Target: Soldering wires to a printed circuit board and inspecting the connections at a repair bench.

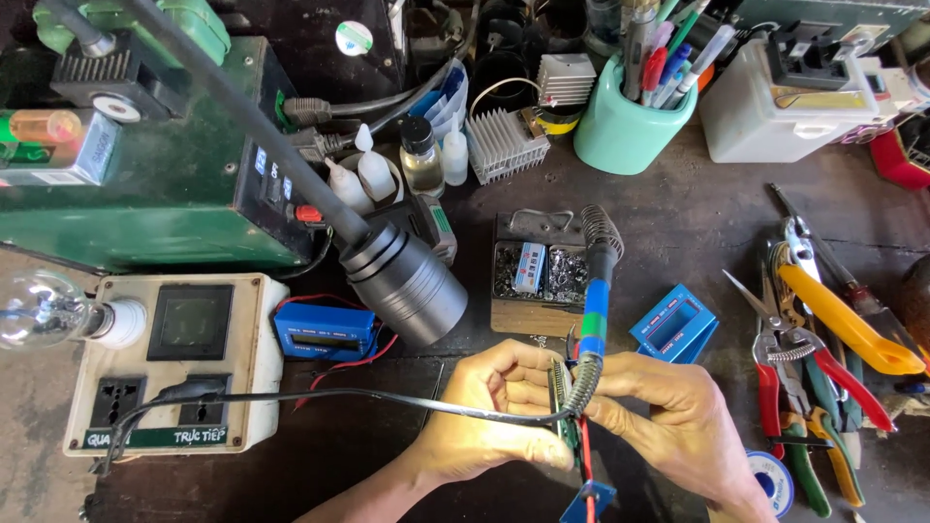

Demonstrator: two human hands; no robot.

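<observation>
My left hand (489, 412) and my right hand (683, 421) hold a small green circuit board (559, 397) on edge between them, fingertips pinching it from both sides. A red wire (585, 465) runs down from the board to a blue piece (586, 500) at the bottom edge. Right behind the board a soldering iron (595, 310) with a blue and green grip rests in its coiled stand. A black lamp head (407, 281) on a slanted arm shines onto my left hand.
A cream socket box (174, 363) with a bulb (44, 308) sits at left, a green power unit (145, 165) behind it. Blue meter modules (325, 334) (675, 324), a solder tray (538, 276), pliers and cutters (814, 368), a pen cup (630, 121) and glue bottles (373, 174) crowd the bench.
</observation>
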